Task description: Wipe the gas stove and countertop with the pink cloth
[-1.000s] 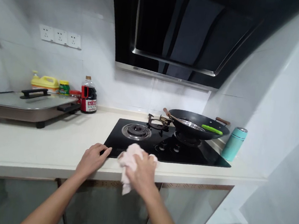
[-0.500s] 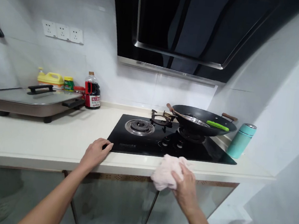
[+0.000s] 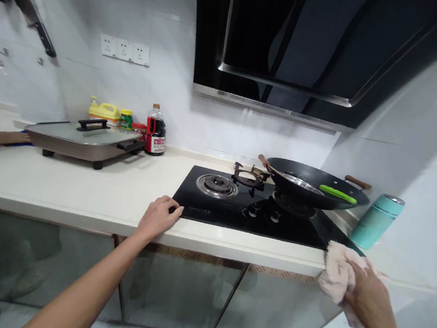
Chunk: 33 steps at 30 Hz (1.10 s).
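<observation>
Bunched in my right hand (image 3: 371,294) is a pale pink cloth (image 3: 338,270), pressed to the counter's front edge by the right front corner of the black gas stove (image 3: 228,219). The cloth hangs partly over the edge. My left hand (image 3: 160,217) is at the stove's left front corner, fingers bent and thumb closed against it; the fingertips are partly hidden. A black wok (image 3: 298,191) with wooden handles sits on the right burner, holding a green-handled utensil (image 3: 337,194). Just behind the cloth, a turquoise flask (image 3: 377,221) stands on the counter.
Left of the stove stand a lidded electric pan (image 3: 74,147), a sauce bottle (image 3: 155,133) and a yellow jug (image 3: 106,111). Another person's hand (image 3: 10,137) is on a blue thing at far left. The range hood (image 3: 279,44) hangs overhead. Knives hang on the wall.
My right hand has slid the cloth rightward along the counter's front edge to the stove's right corner. My left hand stays at its corner. The view has shifted left, bringing another person's hand into sight.
</observation>
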{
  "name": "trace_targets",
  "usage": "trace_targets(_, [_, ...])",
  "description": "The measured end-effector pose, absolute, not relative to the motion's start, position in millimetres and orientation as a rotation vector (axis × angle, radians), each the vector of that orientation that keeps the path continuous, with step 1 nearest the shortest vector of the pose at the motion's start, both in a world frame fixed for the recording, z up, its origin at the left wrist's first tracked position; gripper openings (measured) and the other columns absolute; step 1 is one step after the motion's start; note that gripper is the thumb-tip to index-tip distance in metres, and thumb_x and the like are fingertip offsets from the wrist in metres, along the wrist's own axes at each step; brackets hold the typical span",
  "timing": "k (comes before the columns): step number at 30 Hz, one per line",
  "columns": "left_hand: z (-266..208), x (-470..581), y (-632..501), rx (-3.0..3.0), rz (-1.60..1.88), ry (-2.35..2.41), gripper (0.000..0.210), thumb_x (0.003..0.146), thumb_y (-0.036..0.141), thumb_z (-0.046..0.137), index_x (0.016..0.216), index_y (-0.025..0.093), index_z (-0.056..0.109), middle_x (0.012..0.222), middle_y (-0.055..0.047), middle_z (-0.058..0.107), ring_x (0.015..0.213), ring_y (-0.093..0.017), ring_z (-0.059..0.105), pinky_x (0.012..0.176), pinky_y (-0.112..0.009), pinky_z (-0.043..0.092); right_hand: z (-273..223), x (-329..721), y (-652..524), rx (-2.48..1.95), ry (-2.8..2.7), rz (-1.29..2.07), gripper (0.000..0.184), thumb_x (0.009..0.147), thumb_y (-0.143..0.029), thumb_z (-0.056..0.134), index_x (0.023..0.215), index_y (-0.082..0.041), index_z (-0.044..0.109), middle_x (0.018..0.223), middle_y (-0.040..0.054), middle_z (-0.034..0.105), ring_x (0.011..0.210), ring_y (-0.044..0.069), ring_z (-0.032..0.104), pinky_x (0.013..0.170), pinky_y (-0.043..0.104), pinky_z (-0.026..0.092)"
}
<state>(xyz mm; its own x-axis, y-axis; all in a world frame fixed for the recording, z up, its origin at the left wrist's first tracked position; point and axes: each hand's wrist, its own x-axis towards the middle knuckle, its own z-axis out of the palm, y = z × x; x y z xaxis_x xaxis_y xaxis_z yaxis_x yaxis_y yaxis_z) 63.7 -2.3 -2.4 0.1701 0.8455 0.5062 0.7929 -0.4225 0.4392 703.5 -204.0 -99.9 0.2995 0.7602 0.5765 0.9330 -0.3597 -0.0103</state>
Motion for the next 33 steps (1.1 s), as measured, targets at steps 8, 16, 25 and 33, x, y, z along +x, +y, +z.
trace_targets(8, [0,69,-9,2.343,1.063,1.672,0.034,0.094,0.049,0.054,0.090,0.023,0.076,0.108,-0.009,0.072,0.111,-0.030,0.064,0.101,-0.046,0.046,-87,564,-162,-1.857,-2.023,-0.726,0.055,0.079,-0.029,0.063,0.133,-0.019,0.061,0.118,0.0183,0.063,0.111,0.037,0.059,0.097,0.051,0.047])
trace_targets(16, [-4,64,-10,2.303,1.142,1.600,0.035,0.096,0.050,0.054,0.090,0.023,0.075,0.107,-0.009,0.072,0.110,-0.030,0.065,0.103,-0.047,0.047,-54,293,-94,-1.460,-2.240,-0.527,0.073,0.069,-0.024,0.087,0.137,-0.027,0.060,0.115,0.0127,0.062,0.106,0.034,0.056,0.099,0.053,0.043])
trace_targets(25, [-13,60,-33,2.491,1.422,1.145,0.049,0.101,0.051,0.053,0.143,0.025,0.058,0.155,-0.011,0.052,0.144,-0.028,0.046,0.121,-0.049,0.037,-36,245,-92,-1.149,-2.252,-0.005,0.093,0.068,-0.027,0.084,0.150,-0.023,0.040,0.146,0.0181,0.047,0.135,0.038,0.044,0.117,0.061,0.035])
trace_targets(33, [-27,96,-48,2.988,0.724,0.997,0.079,0.082,0.079,0.067,0.141,0.027,0.058,0.143,-0.011,0.061,0.125,-0.033,0.054,0.100,-0.047,0.043,-28,363,-95,-1.110,-2.185,-0.003,0.052,0.091,-0.030,0.061,0.143,-0.029,0.052,0.160,0.0115,0.041,0.152,0.031,0.034,0.123,0.056,0.033])
